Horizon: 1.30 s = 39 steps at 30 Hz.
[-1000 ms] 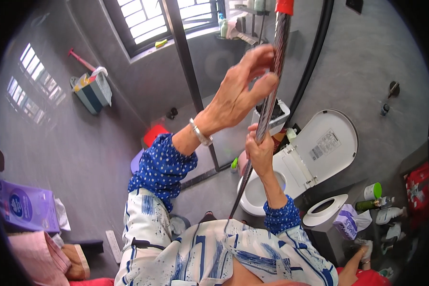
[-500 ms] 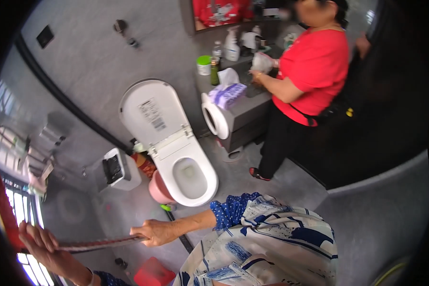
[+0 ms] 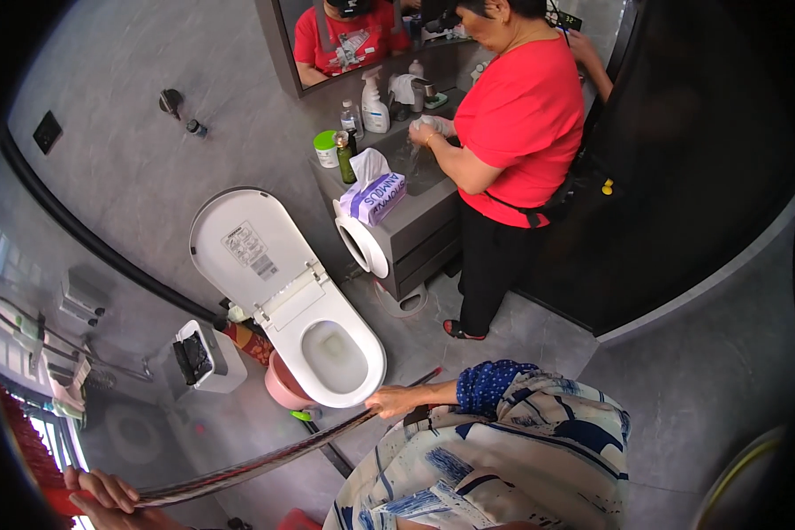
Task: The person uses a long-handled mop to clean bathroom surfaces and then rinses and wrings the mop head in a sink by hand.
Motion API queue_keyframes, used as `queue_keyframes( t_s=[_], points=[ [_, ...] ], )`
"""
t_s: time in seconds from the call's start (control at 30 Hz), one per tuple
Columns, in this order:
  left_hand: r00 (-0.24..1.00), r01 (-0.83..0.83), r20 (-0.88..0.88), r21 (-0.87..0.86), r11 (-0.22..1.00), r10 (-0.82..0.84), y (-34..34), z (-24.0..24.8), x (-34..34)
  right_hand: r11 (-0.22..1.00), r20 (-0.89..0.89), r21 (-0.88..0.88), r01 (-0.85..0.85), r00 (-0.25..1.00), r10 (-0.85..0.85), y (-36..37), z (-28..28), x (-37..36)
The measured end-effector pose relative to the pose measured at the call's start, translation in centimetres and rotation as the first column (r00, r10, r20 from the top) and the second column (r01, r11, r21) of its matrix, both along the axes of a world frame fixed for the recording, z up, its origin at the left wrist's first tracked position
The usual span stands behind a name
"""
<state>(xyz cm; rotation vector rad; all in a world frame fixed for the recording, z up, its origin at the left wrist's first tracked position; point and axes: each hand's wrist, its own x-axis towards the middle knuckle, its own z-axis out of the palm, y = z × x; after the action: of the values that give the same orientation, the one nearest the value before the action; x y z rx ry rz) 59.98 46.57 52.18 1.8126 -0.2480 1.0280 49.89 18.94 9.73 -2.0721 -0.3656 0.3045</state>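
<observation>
A long mop with a dark, streaked pole [image 3: 265, 461] slants across the lower left. Its red shaggy head [image 3: 26, 446] shows at the left rim, partly cut off. My left hand [image 3: 106, 496] is closed around the pole near that head. Farther along, my right hand [image 3: 393, 402] grips the pole close to its red-tipped end, just off the front rim of the toilet [image 3: 331, 358]. The toilet's lid [image 3: 238, 243] stands raised, with a printed label on it.
A person in a red shirt [image 3: 530, 124] holds something white at the sink counter [image 3: 415, 208]. Tissues [image 3: 375, 199] and several bottles stand there. A white bin [image 3: 221, 362] and pink bucket [image 3: 284, 382] flank the toilet. A black curved panel [image 3: 680, 194] rises at right.
My right hand has moved right and up along with the pole, toward the toilet's front. My left hand has come lower and right. The whole view has shifted, showing more of the mirror.
</observation>
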Motion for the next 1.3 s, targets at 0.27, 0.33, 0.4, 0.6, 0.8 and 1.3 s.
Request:
queue_keyframes(
  t_s=[0.27,0.33,0.4,0.6,0.8,1.3],
  points=[
    [0.93,0.33,0.056,-0.568,0.754,-0.364,3.7,-3.1,0.8,0.997,-0.079,-0.049,0.055,0.995,-0.059,-0.6,-2.5,-0.2],
    [0.827,0.37,-0.054,-0.699,0.613,-0.56,0.8,-3.3,2.5,0.989,-0.181,-0.047,0.142,0.972,-0.148,-1.1,-3.0,-0.8],
    [0.873,0.378,-0.085,-0.503,0.777,-0.48,-0.9,-1.5,2.6,0.983,-0.142,-0.08,0.168,0.974,-0.178,-0.7,-2.2,-0.1],
    [0.87,0.397,-0.079,-0.473,0.787,-0.486,0.3,-0.1,0.8,0.991,-0.034,-0.012,0.135,0.99,-0.135,1.2,-4.1,-0.2],
    [0.894,0.447,0.131,-0.308,0.84,-0.428,3.2,8.7,-0.8,0.999,0.213,0.042,0.019,0.977,-0.027,5.5,2.3,3.9],
    [0.879,0.452,0.069,-0.436,0.779,-0.471,12.5,0.0,4.6,0.991,0.141,-0.073,0.11,0.985,-0.098,6.2,0.1,3.3]
  ],
)
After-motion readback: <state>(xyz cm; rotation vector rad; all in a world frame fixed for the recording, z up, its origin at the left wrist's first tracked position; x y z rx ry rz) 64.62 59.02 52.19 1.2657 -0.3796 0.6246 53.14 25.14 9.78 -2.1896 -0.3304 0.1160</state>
